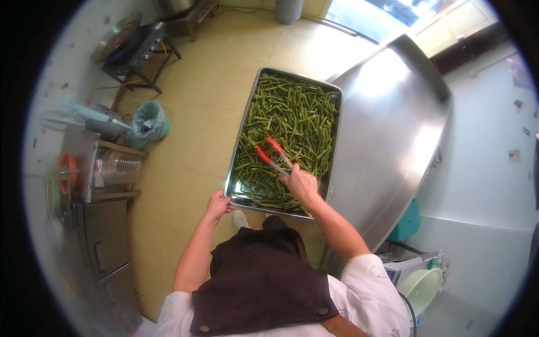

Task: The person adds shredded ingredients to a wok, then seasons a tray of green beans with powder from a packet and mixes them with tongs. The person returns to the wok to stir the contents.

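Observation:
A large rectangular metal tray (339,122) holds a layer of green beans (294,109). My left hand (219,205) grips the tray's near left corner. In my right hand (302,182) are metal tongs (279,167) with red tips, held over the beans in the nearer half of the tray. The tips stand apart, and I cannot tell whether they touch the beans. Bare metal shows at the tray's near left corner. The tray's right side lies at or over the edge of a stainless steel table.
The stainless steel table (387,122) extends to the right. On the left are a lined waste bin (151,122), a shelf with a large plastic bottle (122,167) and a metal cabinet (105,240). A gas stove (141,54) stands farther back; a pale green basin (421,288) is at lower right.

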`<state>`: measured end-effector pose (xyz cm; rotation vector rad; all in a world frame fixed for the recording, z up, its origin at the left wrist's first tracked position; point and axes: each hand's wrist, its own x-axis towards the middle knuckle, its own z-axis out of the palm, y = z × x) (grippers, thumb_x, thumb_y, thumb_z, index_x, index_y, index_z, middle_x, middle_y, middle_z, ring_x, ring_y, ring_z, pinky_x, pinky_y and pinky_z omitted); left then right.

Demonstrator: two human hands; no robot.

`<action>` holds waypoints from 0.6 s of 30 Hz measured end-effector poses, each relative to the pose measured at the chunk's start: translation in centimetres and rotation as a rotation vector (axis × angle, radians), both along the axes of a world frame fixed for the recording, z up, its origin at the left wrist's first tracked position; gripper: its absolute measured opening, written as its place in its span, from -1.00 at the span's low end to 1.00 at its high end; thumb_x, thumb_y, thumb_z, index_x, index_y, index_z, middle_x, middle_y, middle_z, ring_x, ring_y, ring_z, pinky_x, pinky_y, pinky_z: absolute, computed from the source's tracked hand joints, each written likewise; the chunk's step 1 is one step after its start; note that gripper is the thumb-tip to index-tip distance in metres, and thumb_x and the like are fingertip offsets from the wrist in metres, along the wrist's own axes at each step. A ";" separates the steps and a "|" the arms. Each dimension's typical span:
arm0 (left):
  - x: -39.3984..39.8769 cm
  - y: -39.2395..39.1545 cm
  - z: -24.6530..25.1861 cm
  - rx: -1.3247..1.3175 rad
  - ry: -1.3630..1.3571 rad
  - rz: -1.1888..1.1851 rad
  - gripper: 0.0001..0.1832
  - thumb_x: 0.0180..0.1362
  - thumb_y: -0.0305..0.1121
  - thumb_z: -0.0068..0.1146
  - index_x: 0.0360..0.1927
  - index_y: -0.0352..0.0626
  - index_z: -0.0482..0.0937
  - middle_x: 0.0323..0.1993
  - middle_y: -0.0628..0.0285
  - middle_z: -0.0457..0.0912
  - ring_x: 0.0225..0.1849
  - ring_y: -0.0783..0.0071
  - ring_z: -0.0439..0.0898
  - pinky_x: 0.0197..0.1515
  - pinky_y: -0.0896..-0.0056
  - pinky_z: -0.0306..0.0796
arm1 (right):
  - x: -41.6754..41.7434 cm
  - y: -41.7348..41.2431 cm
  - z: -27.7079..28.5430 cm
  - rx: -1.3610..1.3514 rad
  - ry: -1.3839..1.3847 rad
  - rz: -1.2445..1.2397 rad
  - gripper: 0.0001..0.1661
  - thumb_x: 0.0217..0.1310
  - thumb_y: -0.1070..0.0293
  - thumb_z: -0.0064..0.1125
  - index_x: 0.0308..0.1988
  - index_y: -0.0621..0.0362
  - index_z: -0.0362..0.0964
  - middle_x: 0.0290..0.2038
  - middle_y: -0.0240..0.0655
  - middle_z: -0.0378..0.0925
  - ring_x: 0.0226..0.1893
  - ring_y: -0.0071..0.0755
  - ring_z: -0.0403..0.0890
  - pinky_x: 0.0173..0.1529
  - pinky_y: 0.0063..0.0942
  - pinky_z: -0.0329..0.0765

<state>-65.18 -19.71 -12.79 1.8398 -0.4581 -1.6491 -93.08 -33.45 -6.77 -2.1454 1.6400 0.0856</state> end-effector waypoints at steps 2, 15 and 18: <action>0.2 0.0 -0.6 -0.027 0.055 0.037 -0.82 0.20 -0.52 -0.11 -0.15 -0.24 0.46 -0.40 0.18 0.57 -0.51 0.46 0.60 -0.51 0.55 0.47 | 0.3 3.8 0.3 0.010 -0.003 -0.001 -0.45 0.15 -0.06 0.15 -0.25 0.24 0.26 -0.50 -0.08 0.58 -0.48 0.02 0.63 -0.38 -0.16 0.54; 1.2 0.5 -1.4 -0.019 0.195 -0.012 -0.81 0.26 -0.46 -0.13 -0.08 -0.20 0.43 -0.27 0.18 0.58 -0.38 0.40 0.65 -0.45 0.51 0.54 | -1.8 13.5 2.2 -0.008 0.112 -0.165 -0.47 0.15 -0.05 0.16 -0.23 0.21 0.24 -0.48 -0.12 0.57 -0.40 0.02 0.63 -0.32 -0.17 0.54; 1.2 0.5 -1.7 -0.011 0.202 -0.019 -0.82 0.27 -0.46 -0.13 -0.08 -0.17 0.43 -0.27 0.18 0.59 -0.39 0.39 0.65 -0.46 0.52 0.53 | -5.8 13.6 2.2 -0.025 0.184 -0.334 -0.48 0.17 -0.05 0.14 -0.23 0.20 0.24 -0.47 -0.11 0.59 -0.38 0.02 0.64 -0.30 -0.16 0.54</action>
